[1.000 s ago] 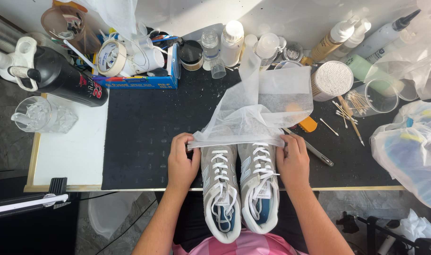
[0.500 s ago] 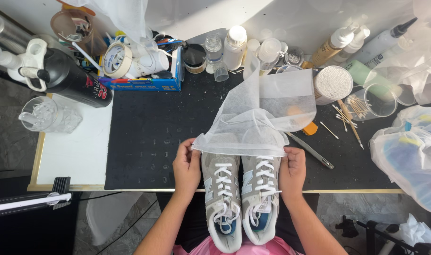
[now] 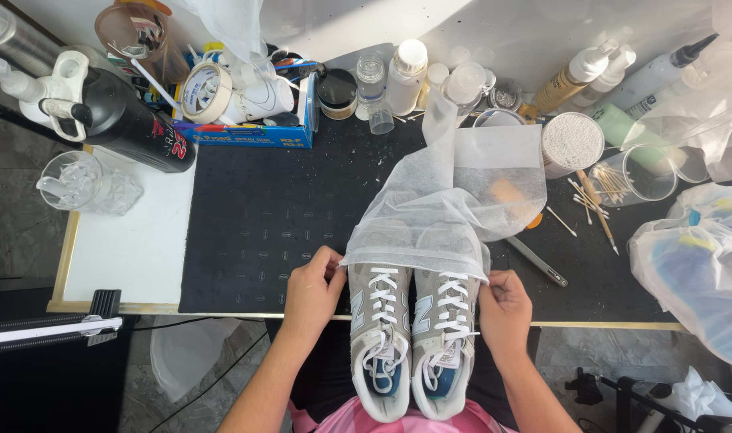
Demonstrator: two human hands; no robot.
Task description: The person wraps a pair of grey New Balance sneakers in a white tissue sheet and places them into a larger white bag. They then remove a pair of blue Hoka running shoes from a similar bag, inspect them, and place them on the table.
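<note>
We see the black textured mat (image 3: 269, 232) covering the counter (image 3: 117, 256), with a thin white translucent fabric bag (image 3: 446, 200) lying on it, drawn over the toes of a pair of grey lace-up sneakers (image 3: 410, 337). The shoes' long axis runs from our lap away toward the bottles. Our left hand (image 3: 311, 290) and right hand (image 3: 504, 309) flank the pair equally, each apparently pinching the bag's open hem, fingers curled closed.
</note>
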